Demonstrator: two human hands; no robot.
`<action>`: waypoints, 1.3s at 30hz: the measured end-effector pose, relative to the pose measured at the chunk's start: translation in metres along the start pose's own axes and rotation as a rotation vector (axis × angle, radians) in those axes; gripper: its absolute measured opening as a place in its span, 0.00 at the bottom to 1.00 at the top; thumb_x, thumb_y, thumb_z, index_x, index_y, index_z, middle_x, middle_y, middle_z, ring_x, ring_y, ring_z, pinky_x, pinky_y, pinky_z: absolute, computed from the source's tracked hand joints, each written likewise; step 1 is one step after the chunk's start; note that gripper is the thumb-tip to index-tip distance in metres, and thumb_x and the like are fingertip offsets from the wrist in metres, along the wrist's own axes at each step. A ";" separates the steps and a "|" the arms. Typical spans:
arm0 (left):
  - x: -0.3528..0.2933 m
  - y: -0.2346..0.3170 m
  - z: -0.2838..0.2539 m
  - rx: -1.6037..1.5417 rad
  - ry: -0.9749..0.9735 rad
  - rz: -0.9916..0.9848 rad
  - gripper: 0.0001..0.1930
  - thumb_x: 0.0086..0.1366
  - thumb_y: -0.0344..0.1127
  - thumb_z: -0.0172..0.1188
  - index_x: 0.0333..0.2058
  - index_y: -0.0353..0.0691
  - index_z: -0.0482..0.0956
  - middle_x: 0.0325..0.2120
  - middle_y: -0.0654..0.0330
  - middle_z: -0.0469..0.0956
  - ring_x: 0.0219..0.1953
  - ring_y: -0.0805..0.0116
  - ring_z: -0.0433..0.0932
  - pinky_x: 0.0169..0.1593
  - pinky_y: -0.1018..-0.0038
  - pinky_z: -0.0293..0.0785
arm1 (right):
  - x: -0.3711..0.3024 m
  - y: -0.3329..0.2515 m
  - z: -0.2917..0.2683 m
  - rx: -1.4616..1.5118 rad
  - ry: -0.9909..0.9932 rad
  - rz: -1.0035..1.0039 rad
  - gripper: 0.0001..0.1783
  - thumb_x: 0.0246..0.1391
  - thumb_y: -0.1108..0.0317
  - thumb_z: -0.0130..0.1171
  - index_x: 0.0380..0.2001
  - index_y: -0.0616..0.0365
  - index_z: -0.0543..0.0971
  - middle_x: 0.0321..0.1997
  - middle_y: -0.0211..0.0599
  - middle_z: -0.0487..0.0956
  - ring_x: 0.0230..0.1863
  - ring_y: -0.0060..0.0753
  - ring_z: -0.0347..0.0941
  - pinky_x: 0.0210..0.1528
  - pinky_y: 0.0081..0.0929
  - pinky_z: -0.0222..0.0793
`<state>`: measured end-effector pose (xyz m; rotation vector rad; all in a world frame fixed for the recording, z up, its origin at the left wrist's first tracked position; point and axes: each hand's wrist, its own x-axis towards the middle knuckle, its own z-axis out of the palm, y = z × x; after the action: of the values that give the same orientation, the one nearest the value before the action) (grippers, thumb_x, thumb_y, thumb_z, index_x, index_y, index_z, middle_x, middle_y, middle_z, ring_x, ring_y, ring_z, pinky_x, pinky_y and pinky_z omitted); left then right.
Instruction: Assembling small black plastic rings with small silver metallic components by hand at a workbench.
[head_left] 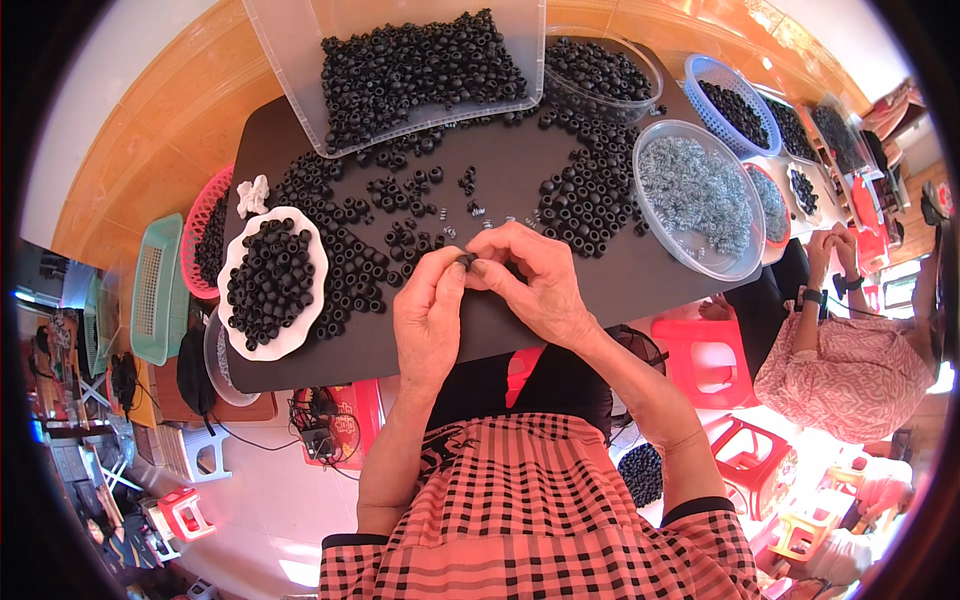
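Over the near edge of the dark table [610,295], my left hand [430,312] and my right hand [538,288] meet at the fingertips. Both pinch one small black plastic piece [467,260], which looks like a cord-lock part; the fingers partly cover it. Just beyond them, loose metal springs [479,211] lie among scattered black parts [405,240]. A heap of hollow black pieces [585,200] spreads to the right. On the left, a white scalloped plate [319,260] holds rounded black pieces [270,285]. A clear bowl [690,268] full of springs [698,195] stands at the table's right side.
A clear plastic box [283,65] of black parts tilts at the back, beside a clear tub [655,75]. Pink [225,190] and blue [695,75] baskets flank the table. At right, another person [840,380] sits working near red stools [705,350].
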<state>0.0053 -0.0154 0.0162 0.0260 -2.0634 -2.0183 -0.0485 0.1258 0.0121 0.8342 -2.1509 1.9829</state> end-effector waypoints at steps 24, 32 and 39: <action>-0.004 -0.007 -0.013 -0.059 -0.144 -0.108 0.09 0.70 0.29 0.51 0.44 0.32 0.75 0.30 0.65 0.77 0.34 0.78 0.73 0.41 0.79 0.70 | -0.003 0.003 -0.005 -0.008 -0.044 -0.117 0.06 0.44 0.81 0.63 0.29 0.63 0.80 0.26 0.32 0.79 0.24 0.19 0.74 0.30 0.19 0.72; 0.001 -0.011 -0.015 -0.576 -0.162 -0.265 0.13 0.70 0.32 0.52 0.47 0.29 0.75 0.36 0.56 0.79 0.41 0.68 0.79 0.49 0.71 0.74 | -0.001 -0.004 -0.007 -0.001 -0.075 -0.090 0.14 0.45 0.79 0.63 0.38 0.61 0.80 0.32 0.35 0.80 0.28 0.22 0.75 0.32 0.20 0.73; 0.001 -0.009 -0.010 -0.757 -0.087 -0.339 0.14 0.69 0.30 0.50 0.48 0.27 0.74 0.41 0.52 0.79 0.46 0.65 0.78 0.52 0.68 0.73 | -0.001 -0.005 0.003 -0.318 -0.038 -0.263 0.30 0.43 0.72 0.69 0.52 0.59 0.73 0.45 0.41 0.77 0.42 0.41 0.75 0.43 0.33 0.75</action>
<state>0.0049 -0.0258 0.0074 0.1554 -1.2676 -2.9240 -0.0439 0.1230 0.0158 1.0398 -2.1640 1.4655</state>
